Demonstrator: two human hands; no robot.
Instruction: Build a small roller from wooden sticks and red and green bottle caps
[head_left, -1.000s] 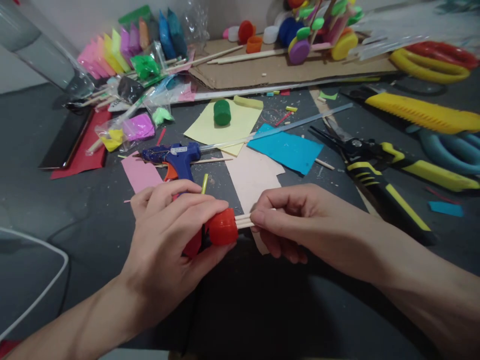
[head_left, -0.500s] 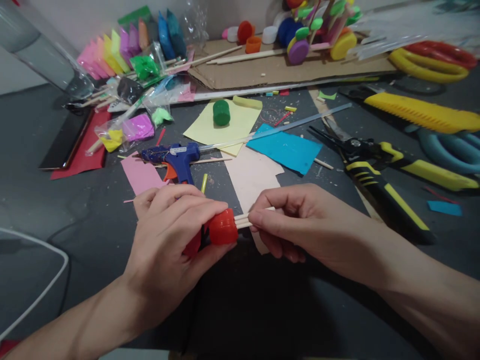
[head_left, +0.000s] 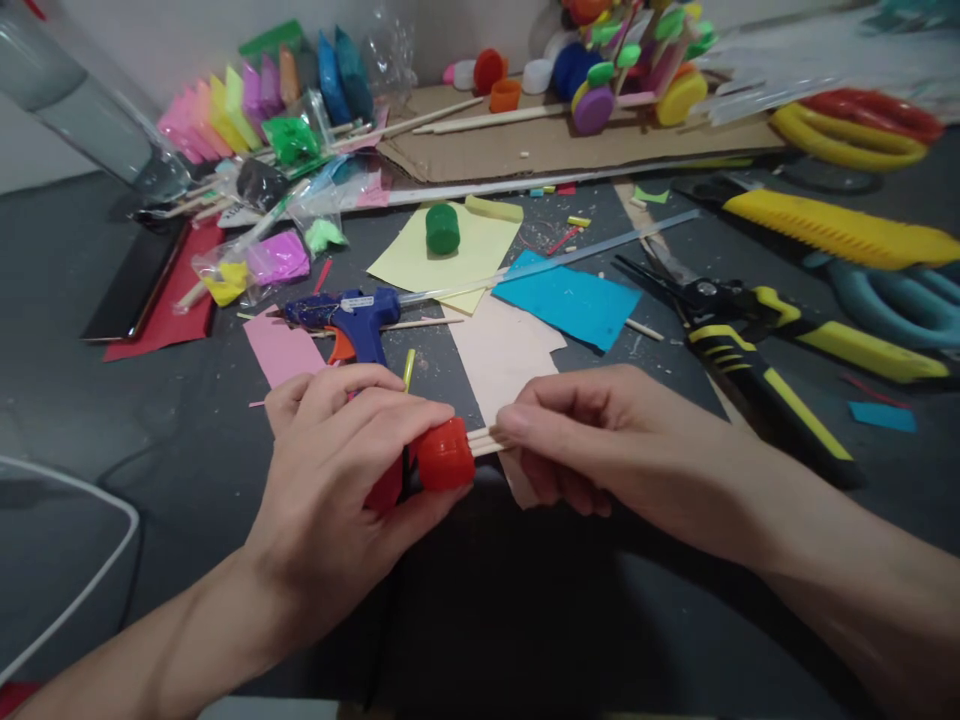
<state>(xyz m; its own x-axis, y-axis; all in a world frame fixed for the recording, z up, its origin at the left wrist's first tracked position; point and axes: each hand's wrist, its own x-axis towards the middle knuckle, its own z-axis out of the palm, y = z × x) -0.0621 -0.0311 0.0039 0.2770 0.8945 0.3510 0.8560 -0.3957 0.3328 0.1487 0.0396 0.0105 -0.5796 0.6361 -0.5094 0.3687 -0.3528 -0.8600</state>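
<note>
My left hand is closed around a red bottle cap piece, which looks like caps joined into a short cylinder. Thin wooden sticks stick out of its right end, side by side. The fingertips of my right hand pinch these sticks, hiding their far ends. Below my left fingers, part of another red thing shows in the palm, too covered to name. Just beyond my left hand lies a blue glue gun with a long clear glue stick. A green cap cylinder stands on pale yellow paper.
Blue paper and pale pink paper lie beyond my hands. Pliers, a yellow cutter and scissors are on the right. Cardboard and colourful clay packs sit at the back. A white cable curves at left.
My right fingertips have shifted slightly over the sticks, covering the end that showed above the thumb. My left hand keeps its hold on the red cap piece.
</note>
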